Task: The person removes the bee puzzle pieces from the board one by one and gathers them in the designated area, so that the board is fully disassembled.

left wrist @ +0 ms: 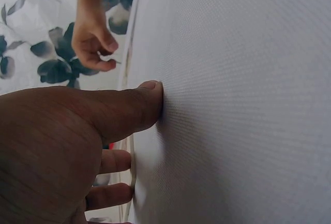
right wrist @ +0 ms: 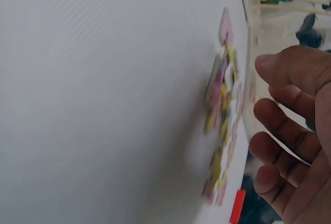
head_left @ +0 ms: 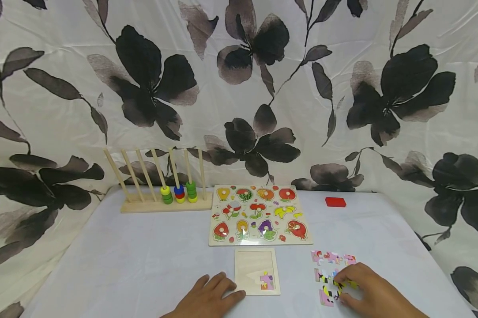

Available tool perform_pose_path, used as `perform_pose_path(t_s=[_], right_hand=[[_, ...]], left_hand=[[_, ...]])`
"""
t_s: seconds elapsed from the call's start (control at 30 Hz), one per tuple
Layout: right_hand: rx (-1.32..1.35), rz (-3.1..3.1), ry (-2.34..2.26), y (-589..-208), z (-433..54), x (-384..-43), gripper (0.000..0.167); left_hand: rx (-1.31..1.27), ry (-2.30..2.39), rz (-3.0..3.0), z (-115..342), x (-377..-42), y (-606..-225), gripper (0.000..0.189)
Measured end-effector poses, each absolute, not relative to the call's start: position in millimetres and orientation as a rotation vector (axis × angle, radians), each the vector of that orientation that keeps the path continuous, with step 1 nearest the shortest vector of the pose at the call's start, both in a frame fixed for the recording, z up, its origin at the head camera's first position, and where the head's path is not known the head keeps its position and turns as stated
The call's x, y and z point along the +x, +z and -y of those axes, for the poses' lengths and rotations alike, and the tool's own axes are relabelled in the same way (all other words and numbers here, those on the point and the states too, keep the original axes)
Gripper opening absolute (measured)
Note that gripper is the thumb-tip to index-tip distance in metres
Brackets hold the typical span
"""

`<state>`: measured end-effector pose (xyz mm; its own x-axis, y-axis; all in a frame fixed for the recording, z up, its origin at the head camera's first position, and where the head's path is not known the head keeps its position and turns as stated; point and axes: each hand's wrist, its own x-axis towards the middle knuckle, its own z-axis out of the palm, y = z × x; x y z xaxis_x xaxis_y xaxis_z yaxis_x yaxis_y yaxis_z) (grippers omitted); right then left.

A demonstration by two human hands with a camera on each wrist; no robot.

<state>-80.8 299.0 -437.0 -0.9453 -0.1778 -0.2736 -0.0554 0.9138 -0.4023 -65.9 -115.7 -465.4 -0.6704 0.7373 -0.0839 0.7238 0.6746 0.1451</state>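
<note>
My left hand (head_left: 211, 296) rests at the lower left corner of a small wooden puzzle tray (head_left: 240, 265), fingers and thumb spread along its edge. In the left wrist view the left thumb (left wrist: 129, 107) touches the white cloth. One pink jigsaw piece (head_left: 267, 281) lies in the tray's lower right. My right hand (head_left: 367, 287) hovers over several loose jigsaw pieces (head_left: 325, 297) on the right, partly hiding them. Its fingers are loosely bent, with a gap to the thumb; in the right wrist view the right hand (right wrist: 295, 131) shows nothing gripped. The pieces (right wrist: 222, 94) look blurred there.
Behind the tray lies a fruit puzzle board (head_left: 260, 214). A wooden peg rack (head_left: 143, 206) with coloured beads stands at the back left. A red block (head_left: 336, 202) lies at the back right. A floral cloth (head_left: 254, 92) hangs behind the white-covered table (head_left: 151, 251).
</note>
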Motion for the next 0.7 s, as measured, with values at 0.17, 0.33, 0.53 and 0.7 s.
perform_pose_path(t_s=[0.17, 0.33, 0.53, 0.7], right_hand=[[-0.443, -2.836, -0.568, -433, -280, -86, 0.029], [-0.67, -2.86, -0.609, -434, -254, -91, 0.027], [-0.92, -2.843, -0.642, -439, -226, -99, 0.025], [-0.988, -2.816, -0.64, -441, -205, -103, 0.025]], left_hand=[[1.191, 0.135, -2.747, 115, -67, -464, 0.078], [1.185, 0.128, -2.744, 115, -67, -464, 0.078], [1.203, 0.129, -2.756, 115, -67, -465, 0.078], [1.2, 0.116, -2.755, 115, -67, -464, 0.077]])
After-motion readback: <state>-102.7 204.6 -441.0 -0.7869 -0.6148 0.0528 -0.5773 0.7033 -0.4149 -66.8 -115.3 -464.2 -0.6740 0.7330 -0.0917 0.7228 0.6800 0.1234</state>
